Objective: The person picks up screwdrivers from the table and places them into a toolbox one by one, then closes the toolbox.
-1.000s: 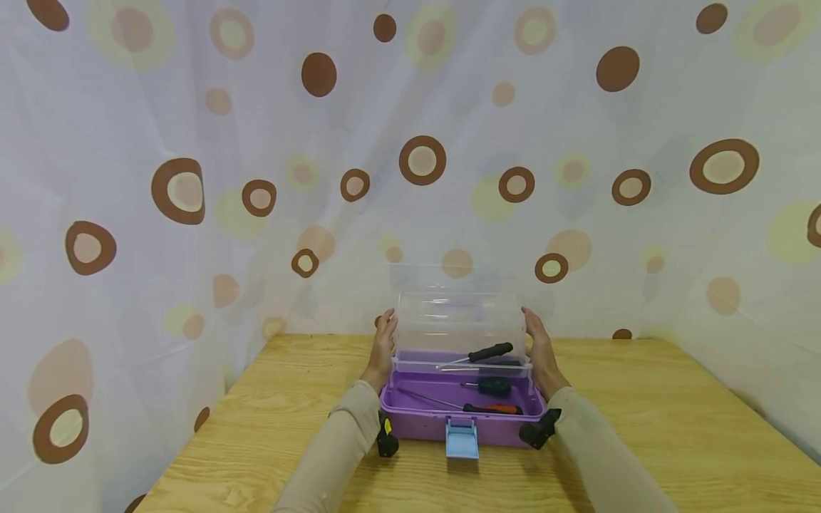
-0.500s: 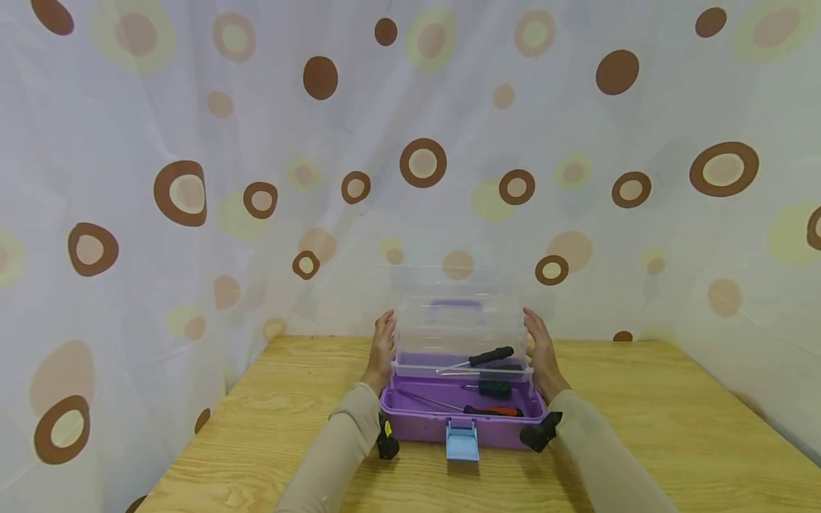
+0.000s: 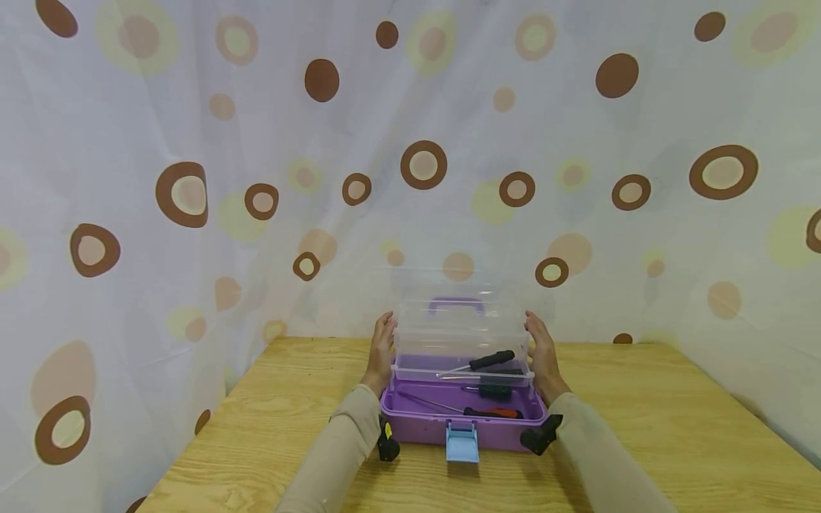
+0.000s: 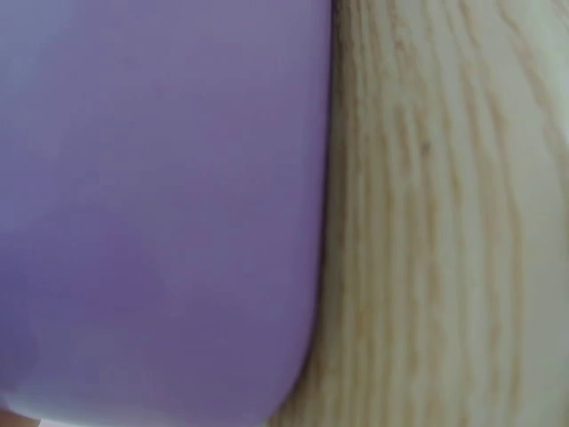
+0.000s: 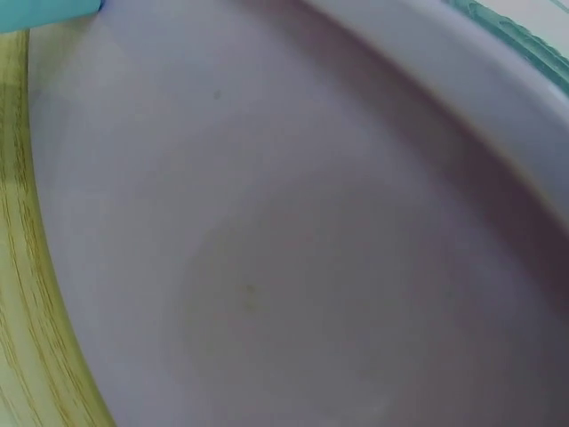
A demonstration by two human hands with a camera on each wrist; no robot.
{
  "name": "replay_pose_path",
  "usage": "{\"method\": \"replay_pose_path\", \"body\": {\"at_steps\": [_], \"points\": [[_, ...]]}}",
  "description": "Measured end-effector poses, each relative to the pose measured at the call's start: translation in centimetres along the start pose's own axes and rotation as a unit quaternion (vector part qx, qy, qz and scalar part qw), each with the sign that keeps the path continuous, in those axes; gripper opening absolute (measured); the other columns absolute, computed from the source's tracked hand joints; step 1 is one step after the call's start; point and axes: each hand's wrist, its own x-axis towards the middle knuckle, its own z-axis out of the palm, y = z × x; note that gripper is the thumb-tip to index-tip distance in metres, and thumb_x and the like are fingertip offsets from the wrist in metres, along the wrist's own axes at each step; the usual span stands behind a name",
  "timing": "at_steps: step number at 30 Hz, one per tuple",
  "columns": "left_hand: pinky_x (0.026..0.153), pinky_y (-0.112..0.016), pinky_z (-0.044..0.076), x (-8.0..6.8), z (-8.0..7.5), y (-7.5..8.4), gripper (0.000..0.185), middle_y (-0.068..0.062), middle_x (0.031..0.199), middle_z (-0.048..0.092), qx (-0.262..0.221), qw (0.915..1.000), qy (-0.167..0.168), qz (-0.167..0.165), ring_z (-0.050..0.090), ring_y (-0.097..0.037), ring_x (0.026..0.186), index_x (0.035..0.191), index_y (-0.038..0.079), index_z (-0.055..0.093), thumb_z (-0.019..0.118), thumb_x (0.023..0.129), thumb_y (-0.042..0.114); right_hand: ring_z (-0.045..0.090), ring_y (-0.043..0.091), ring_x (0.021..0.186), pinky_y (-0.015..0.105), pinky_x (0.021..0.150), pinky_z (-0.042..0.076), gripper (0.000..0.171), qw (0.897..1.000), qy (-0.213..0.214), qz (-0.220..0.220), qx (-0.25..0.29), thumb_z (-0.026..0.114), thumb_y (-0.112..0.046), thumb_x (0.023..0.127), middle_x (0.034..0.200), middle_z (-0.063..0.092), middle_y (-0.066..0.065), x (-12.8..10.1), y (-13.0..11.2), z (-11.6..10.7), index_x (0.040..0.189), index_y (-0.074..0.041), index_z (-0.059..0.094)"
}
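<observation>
A purple toolbox [image 3: 420, 430] stands on the table with its clear lid [image 3: 417, 324] tipped up at the back. Several screwdrivers lie in it, among them a red-and-black one [image 3: 497, 413] at the front and a black-handled one [image 3: 492, 360] further back. My left hand [image 3: 380, 353] is along the left side of box and lid, fingers reaching up. On the opposite side my right hand [image 3: 542, 356] does the same with extended fingers. Purple wall [image 4: 169, 205] fills much of the left wrist view; the right wrist view shows the box's side [image 5: 267, 222] close up.
A light blue latch [image 3: 462, 443] hangs down at the box's front. Through the lid a purple handle [image 3: 457, 302] shows. The wooden table [image 3: 276, 427] extends to both sides, with a spotted curtain [image 3: 410, 107] behind it.
The lid's front edge has come slightly lower over the box, and the purple handle has come into sight through it. Both hands stay at the sides; the whole view has shifted a little.
</observation>
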Motion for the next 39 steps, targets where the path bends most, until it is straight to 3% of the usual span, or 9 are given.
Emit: {"method": "replay_pose_path", "body": {"at_steps": [7,10,12,14,17,21,29,33,39], "points": [[0.115,-0.071,0.019,-1.2,0.0,2.6,0.055,-0.038,0.159,0.024,0.017,0.9997,-0.014,-0.007,0.019,-0.058,0.146,0.155,-0.011,0.028,0.035,0.111,0.022,0.017,0.05,0.149,0.063,0.118,0.02,0.071,0.999,0.012,0.009,0.03,0.031,-0.045,0.11,0.167,0.013,0.02,0.0,-0.3,0.2,0.166,-0.007,0.011],[0.115,-0.071,0.02,-1.2,-0.1,2.5,0.057,-0.038,0.159,0.023,0.027,0.9995,-0.017,-0.005,0.019,-0.058,0.146,0.155,-0.011,0.026,0.034,0.111,0.024,0.015,0.046,0.15,0.059,0.119,0.019,0.069,0.999,0.015,0.014,0.026,0.03,-0.042,0.111,0.169,0.011,0.018,0.0,-0.3,0.1,0.166,-0.007,0.011],[0.115,-0.07,0.019,-0.8,-0.1,1.7,0.059,-0.036,0.16,0.022,0.026,0.9995,-0.016,-0.002,0.018,-0.056,0.147,0.157,-0.01,0.025,0.034,0.111,0.027,0.034,0.042,0.139,0.045,0.114,0.03,0.065,1.0,0.026,0.01,0.001,0.03,-0.039,0.111,0.168,0.016,0.017,0.1,-0.3,0.0,0.166,-0.006,0.015],[0.116,-0.069,0.019,-0.3,-0.2,0.9,0.062,-0.034,0.161,0.023,0.026,0.9996,-0.013,0.004,0.019,-0.053,0.148,0.157,-0.01,0.023,0.034,0.111,0.029,0.043,0.027,0.118,0.029,0.099,0.035,0.063,0.999,0.035,0.006,-0.024,0.029,-0.037,0.112,0.167,0.02,0.015,0.1,-0.3,0.0,0.165,-0.005,0.019],[0.117,-0.067,0.02,0.2,-0.2,-0.1,0.063,-0.032,0.161,0.025,0.024,0.9996,-0.007,0.014,0.021,-0.048,0.149,0.158,-0.01,0.023,0.034,0.111,0.031,0.031,0.014,0.085,0.024,0.072,0.03,0.062,0.997,0.051,0.006,-0.052,0.031,-0.037,0.112,0.15,0.037,0.014,0.1,-0.5,0.0,0.162,-0.001,0.028],[0.117,-0.066,0.021,0.2,0.0,-0.3,0.063,-0.031,0.157,0.029,0.028,0.9993,0.003,0.023,0.025,-0.046,0.147,0.156,-0.012,0.025,0.036,0.109,0.028,0.034,0.01,0.078,0.023,0.069,0.033,0.062,0.998,0.052,0.015,-0.044,0.032,-0.041,0.111,0.13,0.039,0.006,0.0,-0.8,0.0,0.155,0.002,0.037],[0.122,-0.054,0.014,0.1,-0.1,-0.2,0.06,-0.033,0.157,0.028,0.059,0.9973,0.001,0.042,0.025,-0.046,0.146,0.154,-0.017,0.027,0.036,0.11,0.023,0.055,0.003,0.097,0.018,0.079,0.049,0.068,1.0,0.029,-0.012,-0.004,0.032,-0.049,0.111,0.143,0.039,0.013,-0.4,-0.6,0.1,0.162,-0.005,0.031],[0.122,-0.054,0.016,0.0,-0.1,-0.1,0.06,-0.033,0.16,0.025,0.046,0.9981,-0.011,0.039,0.023,-0.047,0.149,0.155,-0.016,0.026,0.033,0.11,0.024,0.059,0.002,0.098,0.018,0.079,0.052,0.064,0.999,0.032,-0.013,0.02,0.034,-0.045,0.112,0.152,0.037,0.02,-0.4,-0.6,0.1,0.162,-0.004,0.032],[0.119,-0.063,0.019,-0.2,-0.2,0.4,0.061,-0.031,0.162,0.024,0.041,0.9989,-0.019,0.016,0.021,-0.048,0.15,0.158,-0.012,0.024,0.031,0.112,0.029,0.062,0.001,0.092,0.018,0.076,0.052,0.061,0.998,0.049,-0.024,0.022,0.035,-0.041,0.112,0.149,0.042,0.022,-0.2,-0.6,0.3,0.156,0.0,0.04]]}}
